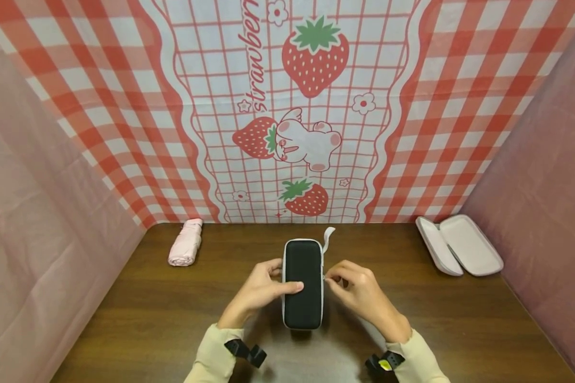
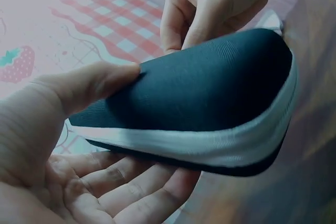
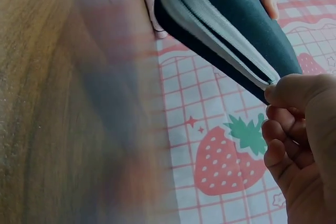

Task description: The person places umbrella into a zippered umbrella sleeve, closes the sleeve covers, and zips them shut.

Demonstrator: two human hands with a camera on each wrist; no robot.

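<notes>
A black oblong zip case (image 1: 306, 311) with white zipper edging is held up over the table's middle. My left hand (image 1: 256, 290) grips it from the left, thumb on the lid and fingers underneath, as the left wrist view shows. On the case's right side, my right hand (image 1: 359, 292) pinches at the zipper, thumb against forefinger; the fingertips hide the pull. The right wrist view shows the white zipper tape (image 3: 210, 19) parted along a narrow slit that ends at the fingertips. A white wrist strap (image 1: 328, 239) sticks out from the case's far right corner.
At the back left of the wooden table (image 1: 139, 319) lies a rolled pale pink cloth (image 1: 186, 243). An opened whitish case (image 1: 474, 244) sits at the back right. Behind stands a strawberry-print checked cloth (image 1: 311, 133), with pink drapes (image 1: 43, 213) at both sides.
</notes>
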